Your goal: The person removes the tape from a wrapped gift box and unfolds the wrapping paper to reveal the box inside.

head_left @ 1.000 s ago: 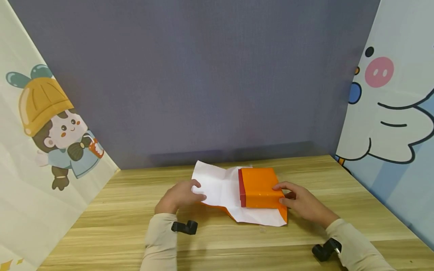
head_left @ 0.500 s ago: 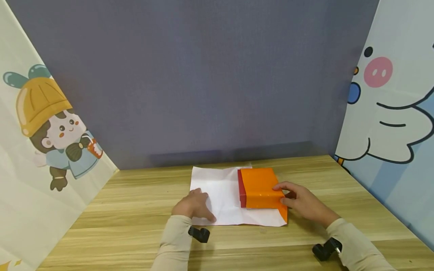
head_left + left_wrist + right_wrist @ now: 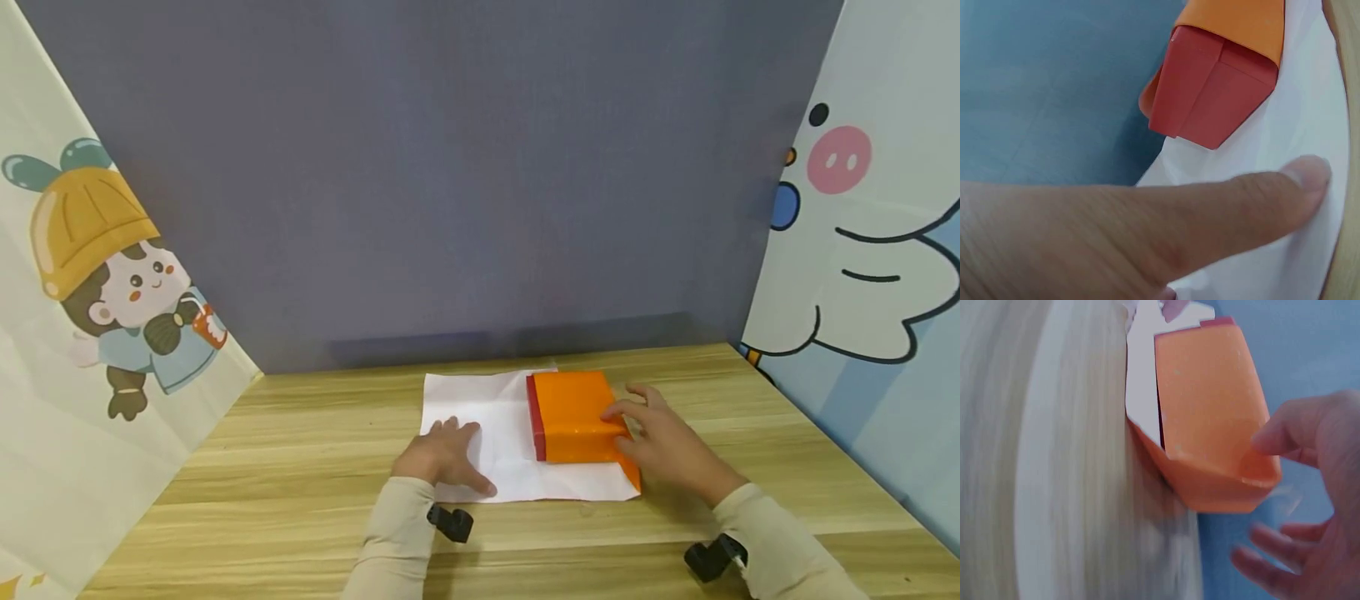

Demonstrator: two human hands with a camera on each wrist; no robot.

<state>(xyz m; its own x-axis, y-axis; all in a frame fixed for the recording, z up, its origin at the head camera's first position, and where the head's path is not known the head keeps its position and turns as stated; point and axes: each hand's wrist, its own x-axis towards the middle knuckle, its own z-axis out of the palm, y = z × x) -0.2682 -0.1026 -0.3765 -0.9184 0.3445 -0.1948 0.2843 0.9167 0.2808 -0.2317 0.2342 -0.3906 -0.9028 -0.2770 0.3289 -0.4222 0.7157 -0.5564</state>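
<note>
A red box (image 3: 536, 421) lies on a sheet of paper, white inside and orange outside. The orange side (image 3: 577, 408) is folded over the box top, leaving its red left end (image 3: 1204, 94) uncovered. To the left the white inner side (image 3: 506, 454) lies spread out. My left hand (image 3: 444, 457) rests on this part with fingers spread, its thumb (image 3: 1241, 215) near the front edge. At the box's right end my right hand (image 3: 663, 442) touches the orange paper with a fingertip; its other fingers (image 3: 1272, 550) hang loosely apart from it.
The wooden tabletop (image 3: 285, 467) extends around the paper. Behind it stands a grey-blue panel (image 3: 450, 208). Cartoon-printed panels flank the table at left (image 3: 45, 400) and right (image 3: 885, 250).
The left part of the paper was raised and is now flat. My left hand has moved right and lies on it. The right hand's fingers have loosened and spread; the paper edge there shifted slightly.
</note>
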